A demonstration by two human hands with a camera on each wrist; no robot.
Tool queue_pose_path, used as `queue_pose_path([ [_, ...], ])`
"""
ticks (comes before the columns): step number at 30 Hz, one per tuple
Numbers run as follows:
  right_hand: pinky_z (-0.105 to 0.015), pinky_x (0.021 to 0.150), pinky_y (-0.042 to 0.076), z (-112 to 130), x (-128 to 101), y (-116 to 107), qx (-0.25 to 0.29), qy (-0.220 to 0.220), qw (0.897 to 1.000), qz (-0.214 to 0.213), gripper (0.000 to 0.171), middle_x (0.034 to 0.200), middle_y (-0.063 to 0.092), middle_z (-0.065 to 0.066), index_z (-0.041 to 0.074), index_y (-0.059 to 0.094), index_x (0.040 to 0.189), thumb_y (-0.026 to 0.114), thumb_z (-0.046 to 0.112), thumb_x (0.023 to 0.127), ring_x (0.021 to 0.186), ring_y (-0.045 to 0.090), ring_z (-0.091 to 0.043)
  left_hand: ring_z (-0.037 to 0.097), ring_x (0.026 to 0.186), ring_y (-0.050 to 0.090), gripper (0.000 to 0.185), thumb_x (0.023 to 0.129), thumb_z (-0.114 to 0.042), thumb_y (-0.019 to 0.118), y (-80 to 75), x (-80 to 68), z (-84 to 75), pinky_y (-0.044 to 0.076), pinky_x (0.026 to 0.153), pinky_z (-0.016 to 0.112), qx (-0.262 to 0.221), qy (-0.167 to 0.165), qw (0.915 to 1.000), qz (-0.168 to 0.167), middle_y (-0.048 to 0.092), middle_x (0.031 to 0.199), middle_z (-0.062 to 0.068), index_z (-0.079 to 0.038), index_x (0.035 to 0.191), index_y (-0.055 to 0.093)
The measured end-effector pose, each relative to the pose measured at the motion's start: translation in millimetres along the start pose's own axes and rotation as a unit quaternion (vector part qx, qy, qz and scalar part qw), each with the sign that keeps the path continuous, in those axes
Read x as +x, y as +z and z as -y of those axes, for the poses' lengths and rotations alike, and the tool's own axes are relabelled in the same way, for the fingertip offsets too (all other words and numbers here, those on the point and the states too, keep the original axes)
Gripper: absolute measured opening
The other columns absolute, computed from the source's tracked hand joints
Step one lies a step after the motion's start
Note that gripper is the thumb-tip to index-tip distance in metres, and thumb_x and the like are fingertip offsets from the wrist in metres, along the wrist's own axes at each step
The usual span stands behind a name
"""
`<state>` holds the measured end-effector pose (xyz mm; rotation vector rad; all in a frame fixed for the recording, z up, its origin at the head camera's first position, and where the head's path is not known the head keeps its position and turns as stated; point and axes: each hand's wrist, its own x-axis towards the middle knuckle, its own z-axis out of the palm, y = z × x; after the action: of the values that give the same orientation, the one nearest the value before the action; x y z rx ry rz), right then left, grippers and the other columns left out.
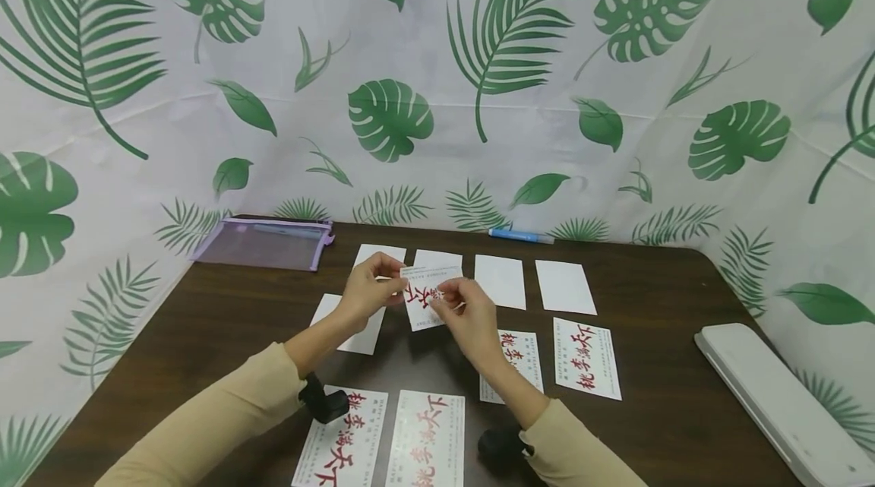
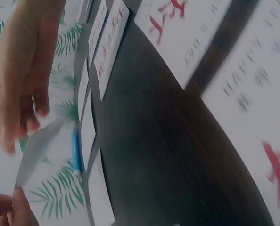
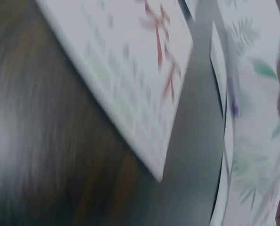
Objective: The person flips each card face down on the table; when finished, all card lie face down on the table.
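Note:
My left hand (image 1: 372, 289) pinches the left edge of a small white card (image 1: 422, 320) printed with red characters, raised above the table. The right hand (image 1: 473, 320) is at the card's right side, its thumb and fingertips overlapping the print. In the left wrist view, the right hand (image 2: 24, 75) has its fingers loosely extended and parted beside the top of the card (image 2: 36, 148). The left fingertips (image 2: 21, 207) hold the card's lower end there. Below the hands lie larger printed cards (image 1: 425, 437).
White blank-faced cards (image 1: 500, 282) lie in a row at the back, another (image 1: 362, 335) at left. More printed cards (image 1: 586, 359) lie right. A purple mesh pouch (image 1: 260, 245), a blue pen (image 1: 521, 236) and a long white case (image 1: 779, 396) are around the dark table (image 1: 205, 335).

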<state>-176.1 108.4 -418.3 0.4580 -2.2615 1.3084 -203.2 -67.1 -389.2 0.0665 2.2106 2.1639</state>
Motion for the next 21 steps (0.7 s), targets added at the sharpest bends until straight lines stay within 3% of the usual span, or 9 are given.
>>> queue_pose_path([
  [3,-0.026,0.065,0.051,10,-4,11,-0.041,-0.063,0.997,0.015,0.027,0.079,0.059,-0.006,0.003,0.066,0.092,0.081,0.010,0.071,0.069,0.056,-0.015,0.009,0.072,0.059,0.022,0.081,0.008,0.058,5.9,-2.8,-3.6,0.054,0.060,0.022,-0.015,0.008,0.9998,-0.008,0.054,0.090,0.007,0.006,0.102,0.053],
  [9,-0.020,0.059,0.049,17,-7,14,-0.078,-0.120,0.990,-0.002,0.025,0.084,0.061,-0.006,0.003,0.067,0.096,0.077,-0.001,0.073,0.068,0.059,-0.013,0.011,0.079,0.062,0.022,0.083,0.006,0.058,14.0,-10.4,-8.6,0.057,0.068,0.028,-0.057,0.021,0.9981,-0.012,0.055,0.101,0.013,0.005,0.103,0.050],
  [13,-0.020,0.058,0.049,15,-3,5,-0.090,-0.153,0.984,-0.036,0.022,0.083,0.060,-0.006,0.002,0.067,0.097,0.071,-0.007,0.077,0.068,0.058,-0.013,0.017,0.092,0.062,0.027,0.084,0.000,0.065,14.8,-13.5,-10.9,0.056,0.072,0.027,-0.024,0.055,0.9981,-0.016,0.058,0.108,0.019,0.004,0.107,0.052],
  [17,-0.021,0.056,0.049,7,1,-4,-0.068,-0.133,0.986,-0.074,0.023,0.079,0.059,-0.007,0.000,0.066,0.098,0.069,-0.010,0.077,0.068,0.057,-0.015,0.028,0.105,0.060,0.034,0.082,-0.003,0.070,5.3,-11.8,-4.7,0.052,0.074,0.021,0.039,0.072,0.9951,-0.055,0.059,0.113,0.020,0.003,0.111,0.055],
  [21,-0.018,0.057,0.049,0,-1,-10,-0.005,-0.046,0.996,-0.079,0.024,0.080,0.060,-0.011,-0.002,0.064,0.100,0.067,-0.011,0.078,0.070,0.060,-0.017,0.032,0.109,0.058,0.040,0.081,-0.003,0.070,-6.2,-10.2,8.3,0.053,0.078,0.024,0.071,0.049,0.9929,-0.082,0.057,0.119,0.019,0.002,0.117,0.054],
])
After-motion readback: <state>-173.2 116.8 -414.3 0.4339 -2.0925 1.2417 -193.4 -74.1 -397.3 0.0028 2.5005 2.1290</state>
